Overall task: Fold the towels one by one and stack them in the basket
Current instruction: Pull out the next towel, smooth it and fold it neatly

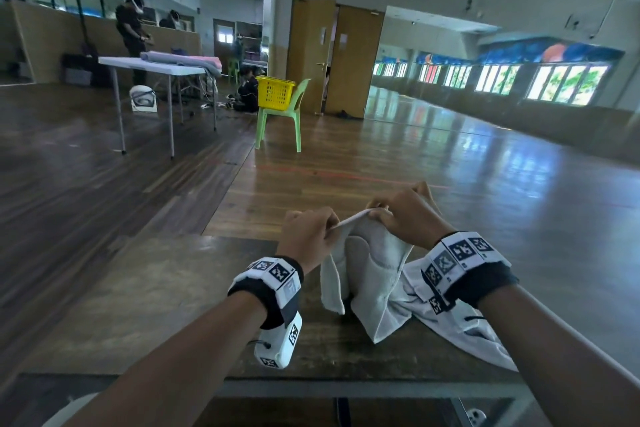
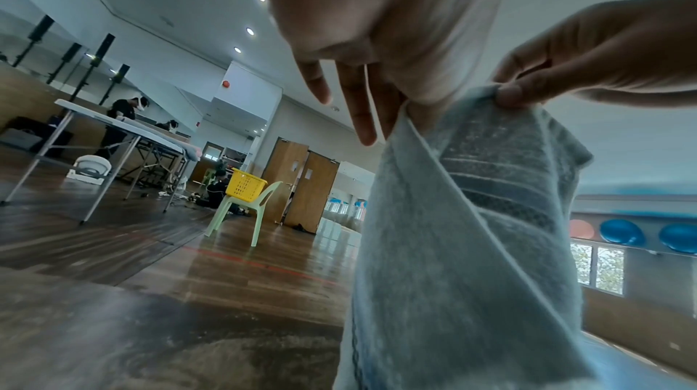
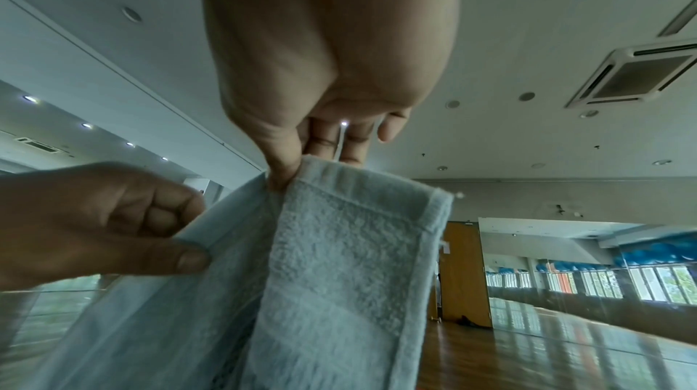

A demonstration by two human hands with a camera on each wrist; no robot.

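Observation:
A pale towel [image 1: 375, 274] hangs bunched above the brown table [image 1: 138, 305], its lower end touching the tabletop. My left hand [image 1: 329, 229] pinches its upper hem at the left. My right hand [image 1: 377, 213] pinches the same hem close by, so a short stretch of edge runs taut between them. The right wrist view shows my thumb pressed on the towel [image 3: 339, 262], with my left hand [image 3: 181, 247] gripping the fold beside it. A yellow basket [image 1: 275, 92] sits on a green chair [image 1: 287, 121] far across the floor, also visible as the basket [image 2: 245, 184].
A second pale cloth [image 1: 478, 336] lies on the table under my right wrist. Farther off, a white folding table [image 1: 156, 66] carries rolled fabric, with people standing and sitting around it. Wooden doors [image 1: 332, 59] stand behind the chair.

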